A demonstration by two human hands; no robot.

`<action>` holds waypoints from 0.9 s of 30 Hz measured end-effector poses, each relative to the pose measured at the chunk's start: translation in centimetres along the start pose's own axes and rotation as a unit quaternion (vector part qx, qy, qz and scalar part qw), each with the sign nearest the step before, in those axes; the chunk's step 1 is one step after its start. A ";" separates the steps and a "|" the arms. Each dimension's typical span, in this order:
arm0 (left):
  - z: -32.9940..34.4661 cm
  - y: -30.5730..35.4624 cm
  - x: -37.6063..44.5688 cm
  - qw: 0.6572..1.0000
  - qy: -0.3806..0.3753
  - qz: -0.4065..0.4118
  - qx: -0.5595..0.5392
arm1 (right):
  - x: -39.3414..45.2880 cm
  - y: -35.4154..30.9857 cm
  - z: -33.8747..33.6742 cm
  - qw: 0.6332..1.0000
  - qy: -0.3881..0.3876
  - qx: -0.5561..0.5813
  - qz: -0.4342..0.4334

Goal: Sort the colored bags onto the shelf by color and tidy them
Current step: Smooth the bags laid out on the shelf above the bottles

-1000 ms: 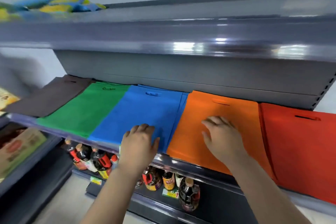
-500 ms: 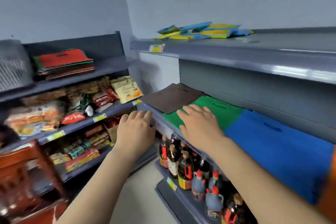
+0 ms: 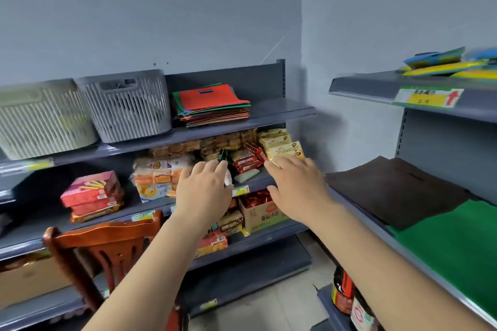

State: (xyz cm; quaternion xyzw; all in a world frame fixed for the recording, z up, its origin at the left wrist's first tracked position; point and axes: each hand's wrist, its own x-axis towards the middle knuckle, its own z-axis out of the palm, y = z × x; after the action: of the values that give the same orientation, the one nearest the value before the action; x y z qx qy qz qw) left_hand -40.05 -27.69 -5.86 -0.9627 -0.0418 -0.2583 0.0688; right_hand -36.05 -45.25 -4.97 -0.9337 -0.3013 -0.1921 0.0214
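A mixed stack of colored bags (image 3: pixel 212 105), orange-red on top, lies on the upper shelf (image 3: pixel 282 113) of the left rack. On the right rack's shelf (image 3: pixel 376 226) a brown bag (image 3: pixel 395 188) and a green bag (image 3: pixel 457 244) lie flat side by side. Both my hands are stretched out in the air toward the left rack, below the stack. My left hand (image 3: pixel 204 193) and my right hand (image 3: pixel 295 191) have relaxed, spread fingers and hold nothing.
Two slatted baskets (image 3: pixel 126 107) stand left of the stack. Snack packs (image 3: pixel 242 158) and boxes fill the lower left shelves. A wooden chair (image 3: pixel 107 247) stands in front at lower left. Bottles (image 3: pixel 344 290) sit under the right shelf; blue-yellow items (image 3: pixel 443 62) lie on its top shelf.
The view has swung left from the sorted bags to the left rack. Both hands left the right shelf's bags and now reach toward the left rack, still empty.
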 end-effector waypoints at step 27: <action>14.9 -15.3 25.3 0.985 0.060 -0.128 0.100 | 38.3 4.7 12.0 0.985 0.033 0.073 -0.152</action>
State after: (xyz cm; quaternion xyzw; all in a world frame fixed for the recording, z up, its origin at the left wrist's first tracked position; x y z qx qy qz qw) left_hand -12.68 -9.11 -4.26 -0.9205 -0.1860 -0.3168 0.1332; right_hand -0.70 -25.99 -1.48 -0.8662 -0.4518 -0.2016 0.0700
